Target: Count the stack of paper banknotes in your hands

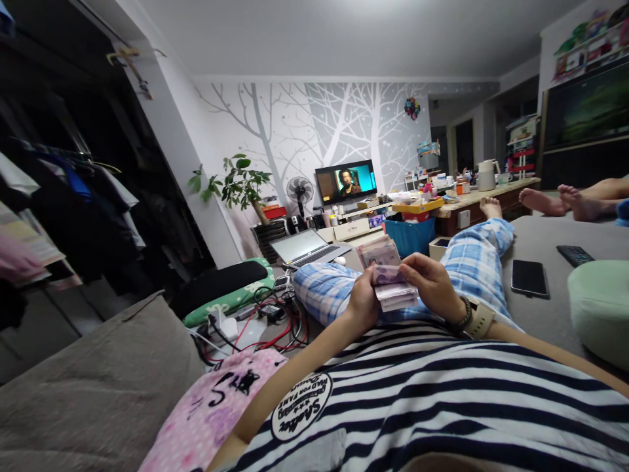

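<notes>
A stack of banknotes (381,254), pinkish and purple with a printed 5 showing, is held above my lap. My left hand (364,296) grips the bundle from its left side, with the thumb on top. The fingers of my right hand (431,282) pinch the right edge of a purple note. The bundle is folded, and its lower ends (397,298) stick out below the fingers toward my striped shirt. A wristwatch (479,319) and a dark bracelet sit on my right wrist.
To the left, a laptop (314,248) stands beyond tangled cables (280,328). At right on the grey sofa (528,236) lie a black phone (529,278) and a remote (574,255), near a pale green cushion (602,308). Another person's bare feet (580,202) rest beyond.
</notes>
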`<state>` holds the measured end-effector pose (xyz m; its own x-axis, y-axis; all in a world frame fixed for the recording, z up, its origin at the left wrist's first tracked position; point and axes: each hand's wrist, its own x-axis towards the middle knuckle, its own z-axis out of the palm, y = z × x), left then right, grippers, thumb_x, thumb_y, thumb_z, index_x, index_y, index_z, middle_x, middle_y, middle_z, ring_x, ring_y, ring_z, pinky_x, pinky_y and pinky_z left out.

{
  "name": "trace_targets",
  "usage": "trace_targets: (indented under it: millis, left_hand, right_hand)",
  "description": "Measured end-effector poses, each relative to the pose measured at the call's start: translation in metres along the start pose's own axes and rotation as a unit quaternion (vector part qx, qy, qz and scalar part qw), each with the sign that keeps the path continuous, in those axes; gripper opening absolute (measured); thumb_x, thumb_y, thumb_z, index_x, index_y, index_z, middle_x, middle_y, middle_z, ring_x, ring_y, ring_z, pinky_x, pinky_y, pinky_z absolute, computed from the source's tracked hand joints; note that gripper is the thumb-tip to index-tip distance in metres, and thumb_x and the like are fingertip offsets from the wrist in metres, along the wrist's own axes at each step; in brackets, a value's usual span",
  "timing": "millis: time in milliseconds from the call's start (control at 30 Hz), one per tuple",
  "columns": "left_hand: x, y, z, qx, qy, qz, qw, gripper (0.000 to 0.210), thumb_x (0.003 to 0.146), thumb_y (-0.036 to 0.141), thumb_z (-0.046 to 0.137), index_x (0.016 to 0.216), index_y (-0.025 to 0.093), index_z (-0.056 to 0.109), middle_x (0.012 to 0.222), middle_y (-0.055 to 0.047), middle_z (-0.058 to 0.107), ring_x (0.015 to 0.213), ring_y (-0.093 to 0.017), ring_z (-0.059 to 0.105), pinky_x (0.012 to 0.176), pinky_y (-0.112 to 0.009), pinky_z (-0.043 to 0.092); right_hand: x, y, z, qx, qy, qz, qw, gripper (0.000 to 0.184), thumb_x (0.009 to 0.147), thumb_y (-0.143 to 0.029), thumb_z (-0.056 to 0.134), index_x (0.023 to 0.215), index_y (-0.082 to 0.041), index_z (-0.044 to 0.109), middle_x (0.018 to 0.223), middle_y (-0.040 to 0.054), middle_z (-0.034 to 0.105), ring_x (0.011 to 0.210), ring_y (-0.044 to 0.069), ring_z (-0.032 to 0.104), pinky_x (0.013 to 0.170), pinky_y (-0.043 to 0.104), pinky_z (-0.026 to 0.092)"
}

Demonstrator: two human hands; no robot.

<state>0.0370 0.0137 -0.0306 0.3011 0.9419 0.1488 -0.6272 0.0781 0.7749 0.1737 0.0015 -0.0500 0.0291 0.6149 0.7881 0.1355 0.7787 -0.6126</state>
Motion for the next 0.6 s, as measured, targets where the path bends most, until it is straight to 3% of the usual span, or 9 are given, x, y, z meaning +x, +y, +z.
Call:
trace_targets:
  millis: [600]
  left_hand:
    - [0.0019, -0.0019, -0.0019, 0.006, -0.007, 0.016, 1.0, 0.017, 0.079, 0.03, 0.062, 0.08, 0.013, 0.062, 0.081, -0.008, 0.071, 0.086, -0.025, 0.068, 0.083, -0.038, 0.054]
  right_hand:
    - [-0.001, -0.0013, 0.0015, 0.009, 0.002, 0.002, 1.0, 0.028, 0.088, -0.044, 0.056, 0.076, -0.019, 0.06, 0.063, -0.0015, 0.05, 0.058, 0.012, 0.043, 0.053, 0.025, 0.036]
